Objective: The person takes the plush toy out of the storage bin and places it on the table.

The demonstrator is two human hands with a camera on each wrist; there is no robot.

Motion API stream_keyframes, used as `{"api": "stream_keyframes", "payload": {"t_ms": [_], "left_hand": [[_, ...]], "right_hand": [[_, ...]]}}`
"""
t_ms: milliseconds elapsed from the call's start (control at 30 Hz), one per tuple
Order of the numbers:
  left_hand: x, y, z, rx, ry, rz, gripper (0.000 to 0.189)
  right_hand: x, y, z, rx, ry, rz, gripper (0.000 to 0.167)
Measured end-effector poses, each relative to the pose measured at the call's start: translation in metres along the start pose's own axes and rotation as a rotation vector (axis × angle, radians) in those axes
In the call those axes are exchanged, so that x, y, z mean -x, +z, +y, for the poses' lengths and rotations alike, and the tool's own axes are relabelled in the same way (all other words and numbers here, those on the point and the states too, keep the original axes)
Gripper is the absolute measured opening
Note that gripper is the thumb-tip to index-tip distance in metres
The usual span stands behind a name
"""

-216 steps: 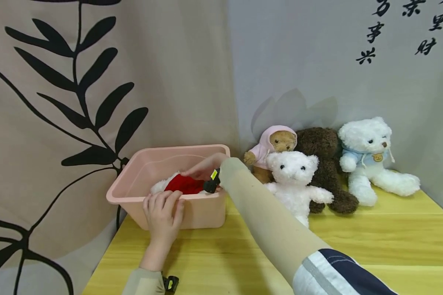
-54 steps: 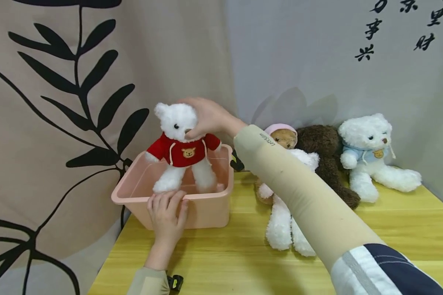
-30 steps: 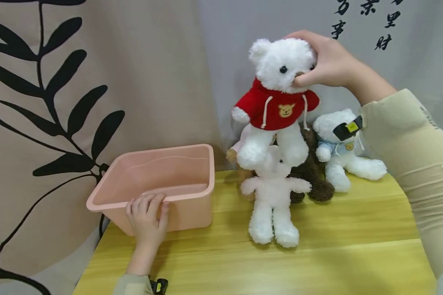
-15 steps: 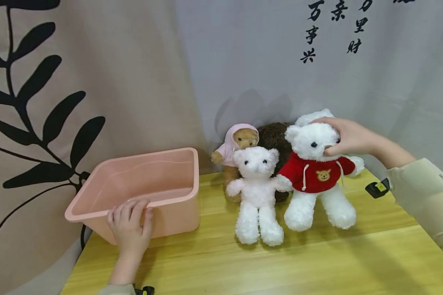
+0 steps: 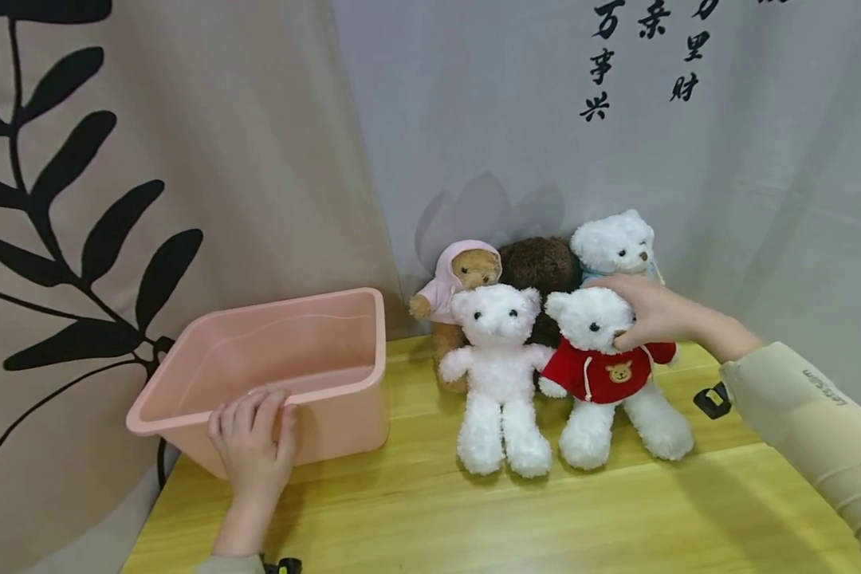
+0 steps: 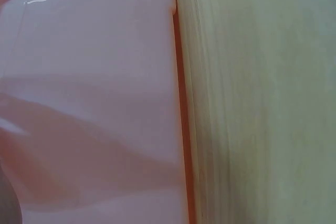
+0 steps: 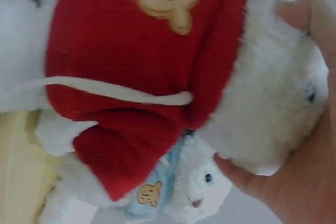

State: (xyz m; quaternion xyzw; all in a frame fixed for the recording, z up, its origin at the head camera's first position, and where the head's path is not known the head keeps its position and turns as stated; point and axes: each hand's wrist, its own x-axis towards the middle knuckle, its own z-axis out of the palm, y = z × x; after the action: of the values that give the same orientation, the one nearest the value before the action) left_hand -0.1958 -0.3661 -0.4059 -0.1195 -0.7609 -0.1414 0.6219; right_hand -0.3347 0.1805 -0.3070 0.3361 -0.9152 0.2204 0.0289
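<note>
My right hand [image 5: 653, 311] grips the head of a white teddy bear in a red hoodie [image 5: 606, 375], thumb by its muzzle. In the right wrist view, the fingers and thumb wrap the furry head [image 7: 268, 77] from both sides. The bear is upright, its feet low over the wooden table, beside a plain white teddy bear [image 5: 498, 383]. On the left, my left hand [image 5: 254, 446] holds the front rim of a pink plastic bin [image 5: 340, 422], fingers hooked over the edge. The visible part of the bin's inside holds nothing.
Behind stand a brown teddy in a pink hood [image 5: 448, 279], a dark brown plush [image 5: 541, 263] and a white teddy in light blue [image 5: 613, 243], partly covered. A curtain [image 5: 473, 119] hangs behind the wooden table [image 5: 430, 526].
The red-hoodie bear came up out of the bin in my right hand, travelled right, and was lowered beside the plain white bear. My left hand stayed on the bin's rim. The head view turned right.
</note>
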Motion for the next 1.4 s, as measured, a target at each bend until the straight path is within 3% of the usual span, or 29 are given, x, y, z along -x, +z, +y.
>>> {"api": "stream_keyframes", "payload": {"t_ms": [200, 433, 700, 1200, 1300, 1400], "left_hand": [[0.0, 0.002, 0.0, 0.004, -0.007, -0.005, 0.048], [-0.001, 0.001, -0.002, -0.006, -0.004, -0.006, 0.048], [0.0, 0.0, 0.0, -0.01, 0.002, -0.009, 0.046], [0.001, -0.001, -0.002, -0.005, 0.001, -0.008, 0.046], [0.0, -0.004, -0.002, -0.006, -0.004, -0.043, 0.045], [-0.001, -0.01, -0.003, -0.011, -0.018, -0.125, 0.045]], "right_hand": [[0.007, -0.009, 0.003, 0.0, 0.043, -0.056, 0.08], [0.004, -0.001, 0.008, -0.068, 0.014, -0.031, 0.082], [0.011, -0.002, 0.004, -0.028, 0.049, -0.035, 0.098], [0.007, -0.009, -0.009, -0.005, 0.02, 0.129, 0.073], [0.011, -0.009, -0.02, 0.009, 0.052, 0.181, 0.068], [0.017, -0.004, -0.039, 0.053, 0.043, 0.25, 0.065]]}}
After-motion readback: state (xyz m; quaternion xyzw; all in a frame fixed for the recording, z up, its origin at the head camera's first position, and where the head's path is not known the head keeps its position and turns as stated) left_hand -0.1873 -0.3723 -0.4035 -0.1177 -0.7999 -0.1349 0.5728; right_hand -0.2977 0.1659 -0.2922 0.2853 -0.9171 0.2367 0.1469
